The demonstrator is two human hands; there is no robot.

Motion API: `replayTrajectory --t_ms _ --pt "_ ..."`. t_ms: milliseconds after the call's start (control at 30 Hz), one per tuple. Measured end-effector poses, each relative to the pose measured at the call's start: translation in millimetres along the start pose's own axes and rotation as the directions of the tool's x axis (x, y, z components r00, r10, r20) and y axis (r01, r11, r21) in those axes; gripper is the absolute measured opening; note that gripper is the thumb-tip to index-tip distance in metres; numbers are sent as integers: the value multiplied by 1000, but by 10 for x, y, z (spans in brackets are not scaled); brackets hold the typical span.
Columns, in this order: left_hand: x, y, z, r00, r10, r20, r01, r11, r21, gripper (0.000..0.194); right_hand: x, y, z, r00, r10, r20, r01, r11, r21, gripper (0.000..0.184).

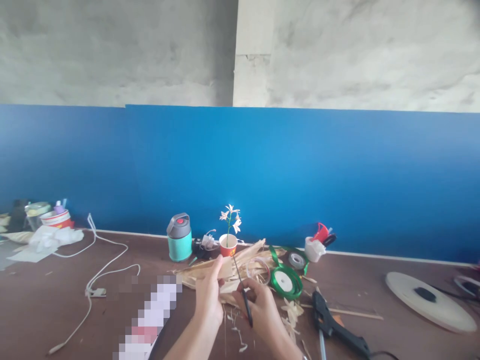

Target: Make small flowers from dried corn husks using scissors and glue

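Note:
My left hand [210, 290] is closed on a pale piece of dried husk [225, 268], pinched near the thumb. In my right hand [258, 302] is a slim black tool [245, 300]; its long thin tip points up and away, just right of that piece. Whether it has one blade or two I cannot tell. Beneath and behind both hands lies a pile of dried husks [251, 257]. Beyond it stands a small red and white paper cup [228, 246] holding a green stem with pale flowers [233, 216]. Cut scraps [238, 332] lie below my hands.
Green ribbon [287, 281], a black glue gun [333, 322] and a thin stick [348, 313] lie to the right, with a round pale disc [429, 302] farther over. A turquoise flask [180, 245] stands behind left. A white cable [90, 280] crosses the table's left. A blue partition [262, 165] borders the back.

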State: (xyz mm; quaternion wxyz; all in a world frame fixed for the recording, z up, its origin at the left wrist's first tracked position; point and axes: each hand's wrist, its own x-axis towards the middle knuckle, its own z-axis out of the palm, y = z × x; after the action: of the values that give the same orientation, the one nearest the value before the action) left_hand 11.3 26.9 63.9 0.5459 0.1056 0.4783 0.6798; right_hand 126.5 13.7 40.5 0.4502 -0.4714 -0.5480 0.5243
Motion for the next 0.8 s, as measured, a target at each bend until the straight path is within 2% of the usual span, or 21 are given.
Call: replayTrajectory --t_ms 33,67,133,233,367,433,500,533,600,633,667,700,800 --pt "-12 32 7 1000 10 -17 -9 1000 7 33 4 -31 -25 1000 -10 -22 10 999 31 27" --pt "-35 66 17 999 33 19 -33 999 13 32 8 -72 -53 998 -22 -55 26 997 74 30" --pt "-108 120 45 985 53 161 -63 997 53 33 11 -170 -111 991 -48 -123 70 982 177 35" --pt "-243 136 99 925 46 376 -111 982 152 39 1 -292 -171 983 -41 -179 92 953 289 40" --pt "-310 94 135 858 59 510 -195 956 218 39 17 -315 -229 981 -35 -189 97 940 326 43" --pt "-239 94 105 834 76 546 -270 920 285 36 50 -305 -297 947 -56 -317 172 920 352 41" --pt "-104 104 39 825 158 543 -414 823 389 33 85 -310 -395 868 -65 -492 282 880 382 40" --pt "-25 103 -4 804 220 552 -514 723 461 30 98 -320 -447 829 -67 -555 332 858 392 40" --pt "124 79 -96 713 336 616 -691 487 534 21 110 -346 -534 783 -51 -620 380 828 411 40" --pt "181 55 -140 670 322 669 -737 400 545 19 109 -359 -562 775 -40 -631 385 821 421 40" --pt "224 26 -179 652 274 707 -751 358 555 20 106 -370 -578 772 -30 -636 384 818 428 40" --pt "250 -7 -209 667 226 710 -735 356 578 17 99 -379 -584 772 -27 -635 382 819 428 40" --pt "255 -96 -241 789 107 605 -570 493 657 16 76 -401 -566 775 -58 -629 386 832 398 38"
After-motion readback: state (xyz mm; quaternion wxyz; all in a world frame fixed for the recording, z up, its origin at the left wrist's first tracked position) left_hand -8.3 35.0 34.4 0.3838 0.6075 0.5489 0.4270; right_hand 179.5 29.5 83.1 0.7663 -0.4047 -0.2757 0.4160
